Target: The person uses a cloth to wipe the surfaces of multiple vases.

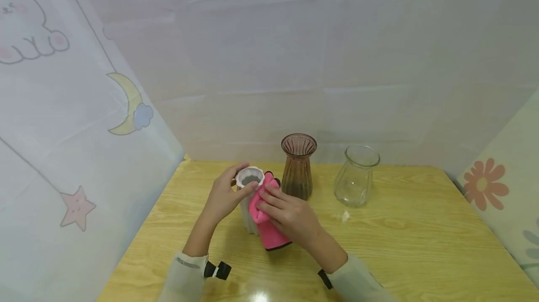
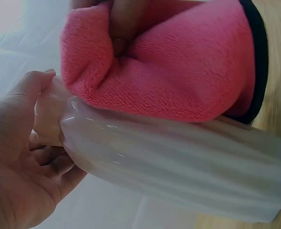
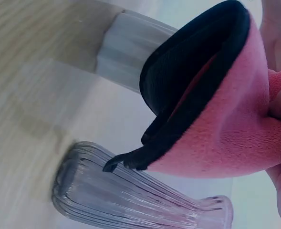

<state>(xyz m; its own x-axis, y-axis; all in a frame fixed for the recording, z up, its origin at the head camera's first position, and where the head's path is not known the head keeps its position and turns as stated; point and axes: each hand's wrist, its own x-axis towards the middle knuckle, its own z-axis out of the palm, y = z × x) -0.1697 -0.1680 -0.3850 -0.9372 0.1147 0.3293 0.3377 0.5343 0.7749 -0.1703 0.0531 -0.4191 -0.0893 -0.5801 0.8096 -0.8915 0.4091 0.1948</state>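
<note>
A person's left hand (image 1: pixel 226 195) grasps the scalloped neck of a white vase (image 1: pixel 248 215), thumb on the near side of its rim, while the right hand (image 1: pixel 290 215) grips a pink cloth (image 1: pixel 273 235) against the vase's right side. The cloth, folded and trimmed in black, hangs down beside the white vase, which stands upright on a wood-grain table (image 1: pixel 404 250). Just behind and to the right of that vase stands a ribbed, brownish-purple glass vase (image 1: pixel 297 171); farther right is a clear glass vase (image 1: pixel 353 183). Well to the white vase's left, a wall panel shows a yellow moon (image 1: pixel 130 105) and a pink star (image 1: pixel 77 208); far to its right is a printed orange flower (image 1: pixel 486 184).
</note>
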